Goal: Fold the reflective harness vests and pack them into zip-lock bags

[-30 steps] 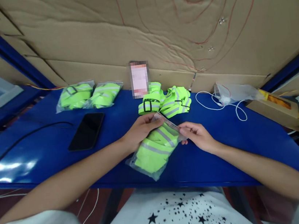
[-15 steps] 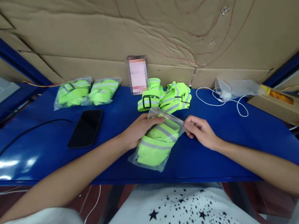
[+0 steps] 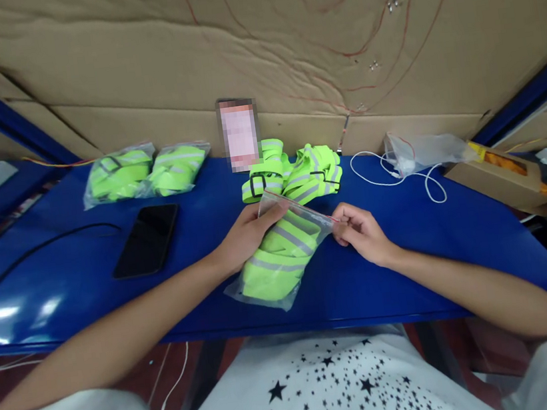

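Observation:
A clear zip bag (image 3: 289, 302) holds a folded neon-yellow reflective strap (image 3: 275, 273) with grey stripes, just above the blue table. My left hand (image 3: 247, 235) grips the bag's left side, thumb laid over the plastic near the top and the other fingers hidden behind it. At the opposite end of the zip edge, my right hand (image 3: 360, 232) pinches the bag's corner between thumb and curled fingers. Directly beyond the bag lie loose neon straps, a rolled one with a black buckle (image 3: 262, 178) and a bunched one (image 3: 316, 169).
Two filled bags (image 3: 121, 176) (image 3: 178, 169) lie at the back left, behind a black phone (image 3: 147, 240). A blurred-out upright card or screen (image 3: 240, 132) leans on the cardboard wall (image 3: 144, 67). A white cable (image 3: 375, 175) and a cardboard box (image 3: 499, 182) are at right.
The view has shifted slightly, so the things on the table appear a little further left. Both hands keep hold of the bag, whose zip edge now looks straighter.

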`<state>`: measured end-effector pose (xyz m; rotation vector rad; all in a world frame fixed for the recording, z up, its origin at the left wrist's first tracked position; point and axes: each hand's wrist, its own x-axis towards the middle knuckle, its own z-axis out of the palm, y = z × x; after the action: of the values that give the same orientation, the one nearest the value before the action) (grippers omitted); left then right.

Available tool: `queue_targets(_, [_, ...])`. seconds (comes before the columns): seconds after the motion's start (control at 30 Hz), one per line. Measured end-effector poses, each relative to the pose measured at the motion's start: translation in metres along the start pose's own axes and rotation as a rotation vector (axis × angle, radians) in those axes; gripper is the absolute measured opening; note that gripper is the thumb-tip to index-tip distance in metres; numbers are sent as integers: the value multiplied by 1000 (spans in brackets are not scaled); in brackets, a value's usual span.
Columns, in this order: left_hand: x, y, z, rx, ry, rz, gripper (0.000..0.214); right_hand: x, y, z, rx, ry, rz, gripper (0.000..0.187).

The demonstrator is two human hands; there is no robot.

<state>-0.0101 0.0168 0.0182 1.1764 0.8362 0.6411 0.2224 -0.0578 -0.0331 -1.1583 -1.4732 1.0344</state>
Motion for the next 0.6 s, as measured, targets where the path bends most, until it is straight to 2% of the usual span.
queue_targets(0.17, [-1,-3,1,17,-2,21,48,0,-1,-1,-25,27,-10,37])
queue_targets(0.37, [0,-5,0,18,-26,36,45,1,-2,1,1,-43,26,30])
queue_targets(0.6, [0,-5,1,10,-42,29,46,0,-1,0,11,-51,12,30])
